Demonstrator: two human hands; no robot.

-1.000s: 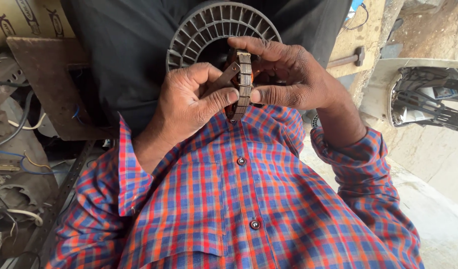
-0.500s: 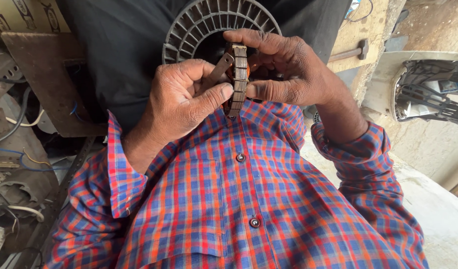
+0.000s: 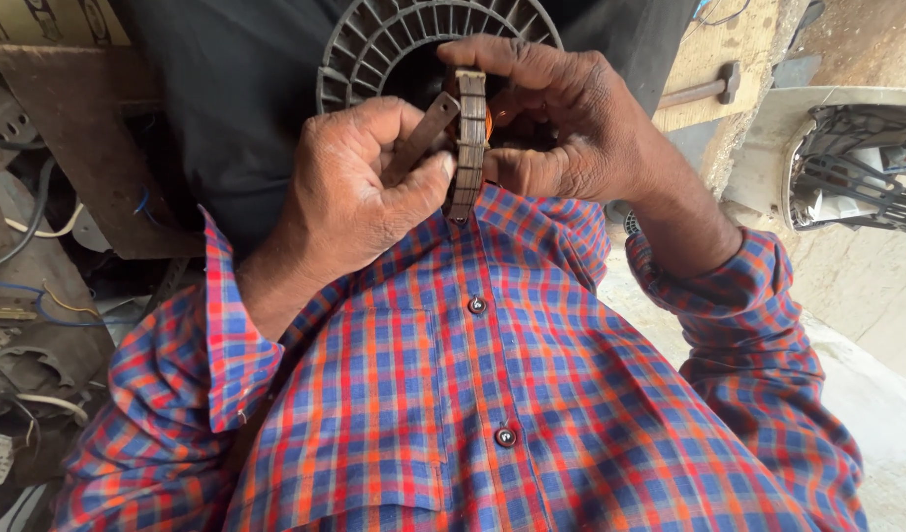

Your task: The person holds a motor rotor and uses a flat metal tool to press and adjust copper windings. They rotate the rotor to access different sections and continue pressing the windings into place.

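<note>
Left hand pinches a thin brown metal strip against the slotted brown laminated core; right hand grips that core (insertion apparently unfinished).

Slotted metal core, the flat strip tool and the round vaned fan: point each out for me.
slotted metal core (image 3: 468, 148), head view, on its ribbed edge between both hands.
flat strip tool (image 3: 420, 138), head view, mid-blade above the left thumb.
round vaned fan (image 3: 374, 44), head view, on its upper-left vanes.
</note>
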